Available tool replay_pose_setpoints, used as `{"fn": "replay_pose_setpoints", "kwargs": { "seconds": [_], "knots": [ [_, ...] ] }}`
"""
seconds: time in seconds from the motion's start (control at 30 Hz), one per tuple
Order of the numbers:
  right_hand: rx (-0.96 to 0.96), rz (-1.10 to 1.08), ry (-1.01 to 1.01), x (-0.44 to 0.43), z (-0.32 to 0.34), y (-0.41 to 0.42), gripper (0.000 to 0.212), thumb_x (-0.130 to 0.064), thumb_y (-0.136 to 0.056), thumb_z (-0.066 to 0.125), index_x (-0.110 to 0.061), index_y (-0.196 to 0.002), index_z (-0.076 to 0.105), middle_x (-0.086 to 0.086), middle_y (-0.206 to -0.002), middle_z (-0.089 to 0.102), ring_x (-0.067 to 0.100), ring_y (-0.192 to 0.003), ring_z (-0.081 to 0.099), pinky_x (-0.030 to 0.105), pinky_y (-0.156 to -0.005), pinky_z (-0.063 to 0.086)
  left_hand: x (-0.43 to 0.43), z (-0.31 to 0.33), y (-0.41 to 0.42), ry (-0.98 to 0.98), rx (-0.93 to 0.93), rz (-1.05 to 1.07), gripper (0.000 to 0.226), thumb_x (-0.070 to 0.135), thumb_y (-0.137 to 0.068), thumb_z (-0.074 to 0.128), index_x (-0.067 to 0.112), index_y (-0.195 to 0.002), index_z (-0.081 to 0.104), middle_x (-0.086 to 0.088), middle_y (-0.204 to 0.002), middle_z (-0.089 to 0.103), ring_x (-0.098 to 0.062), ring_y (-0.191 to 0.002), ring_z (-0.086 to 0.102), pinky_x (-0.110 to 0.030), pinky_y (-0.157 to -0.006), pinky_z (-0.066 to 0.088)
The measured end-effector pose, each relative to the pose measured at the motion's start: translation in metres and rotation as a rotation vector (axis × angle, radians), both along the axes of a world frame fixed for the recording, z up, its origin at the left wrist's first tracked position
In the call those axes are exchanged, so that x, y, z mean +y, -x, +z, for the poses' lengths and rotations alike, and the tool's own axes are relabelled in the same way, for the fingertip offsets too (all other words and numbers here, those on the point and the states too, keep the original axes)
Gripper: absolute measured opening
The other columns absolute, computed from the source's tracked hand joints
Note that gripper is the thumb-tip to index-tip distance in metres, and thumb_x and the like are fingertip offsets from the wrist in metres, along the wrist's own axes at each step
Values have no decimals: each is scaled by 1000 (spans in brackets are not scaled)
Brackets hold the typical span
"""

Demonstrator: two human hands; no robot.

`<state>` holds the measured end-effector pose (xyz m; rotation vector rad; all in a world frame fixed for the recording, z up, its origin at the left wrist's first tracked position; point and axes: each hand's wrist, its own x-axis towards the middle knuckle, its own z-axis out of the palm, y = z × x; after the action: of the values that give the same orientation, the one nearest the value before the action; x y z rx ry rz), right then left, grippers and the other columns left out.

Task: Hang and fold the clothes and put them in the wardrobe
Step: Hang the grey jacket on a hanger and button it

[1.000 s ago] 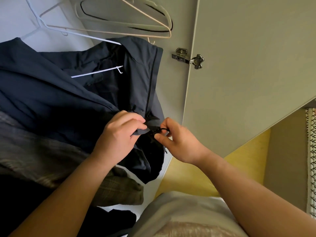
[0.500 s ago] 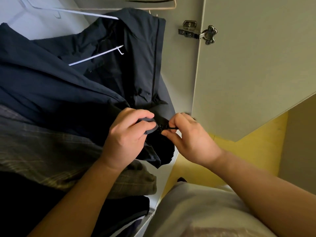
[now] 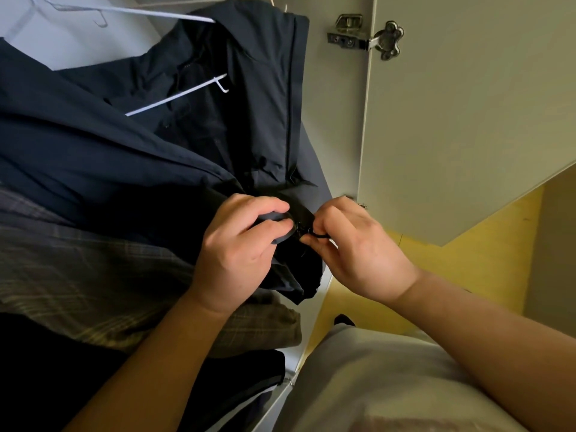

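Observation:
A dark navy jacket point(image 3: 124, 157) hangs on a white hanger point(image 3: 174, 98) inside the wardrobe. My left hand point(image 3: 240, 251) grips the jacket's lower front edge, fingers curled round a fold of fabric. My right hand point(image 3: 358, 247) pinches the black zipper pull point(image 3: 314, 233) at the bottom of the jacket, right beside my left hand. The zipper's lower end is partly hidden between my fingers.
A plaid garment point(image 3: 93, 285) and a black one point(image 3: 62, 369) hang left of and below the jacket. The open wardrobe door point(image 3: 467, 120) with its metal hinge point(image 3: 367, 39) stands to the right. Yellow floor point(image 3: 436, 275) shows below. An empty white hanger point(image 3: 124, 10) hangs at the top.
The view has tilted down and drawn closer, so the hangers and hinge moved up in the frame. Both hands stay at the jacket's bottom zipper with the same hold.

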<state>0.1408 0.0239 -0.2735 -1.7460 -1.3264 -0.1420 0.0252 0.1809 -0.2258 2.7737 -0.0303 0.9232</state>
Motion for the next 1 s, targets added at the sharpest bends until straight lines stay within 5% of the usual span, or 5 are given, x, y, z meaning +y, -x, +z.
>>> {"fn": "replay_pose_setpoints", "kwargs": {
  "seconds": [1.0],
  "knots": [
    [12,202,266,-2,15,0,13,-13,-95,65,-4,-90,56,10,-78,58,27,-70,47,27,-70,28,13,12,3,106,220,-285,10,-10,-74,82,-1,-77,78,-10,-88,73,-24,-83,67,-32,-75,56]
  ]
}}
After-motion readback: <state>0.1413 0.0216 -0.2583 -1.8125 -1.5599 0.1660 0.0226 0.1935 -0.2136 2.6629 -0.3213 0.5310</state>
